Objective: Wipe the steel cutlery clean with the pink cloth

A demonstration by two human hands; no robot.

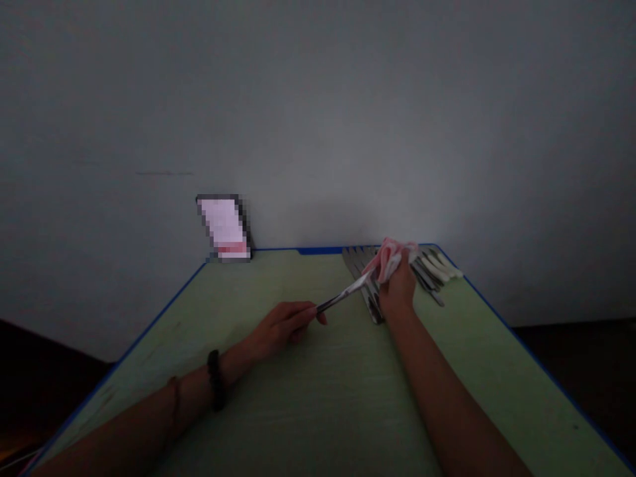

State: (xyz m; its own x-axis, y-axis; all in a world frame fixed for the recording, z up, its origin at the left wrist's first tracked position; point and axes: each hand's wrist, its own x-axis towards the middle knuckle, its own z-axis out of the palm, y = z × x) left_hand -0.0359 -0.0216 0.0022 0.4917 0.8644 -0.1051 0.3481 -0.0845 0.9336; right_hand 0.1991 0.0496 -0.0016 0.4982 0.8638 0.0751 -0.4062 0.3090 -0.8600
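The scene is dim and underexposed, with a flat grey cast and muted colours. The brightest patch is the stretch of wall (348, 165) just above the far edge of the green table (308, 397), so the weak light seems to fall from above and ahead. Away from the table, the lower corners sink into near black. Shadows on the table are soft and faint, with no glare anywhere. Detail is soft and grainy throughout. The table's blue edges splay wide toward the near corners, a wide-angle stretch. Against the wall at the table's far left corner, a pale card (224, 228) is pixelated into blocks.
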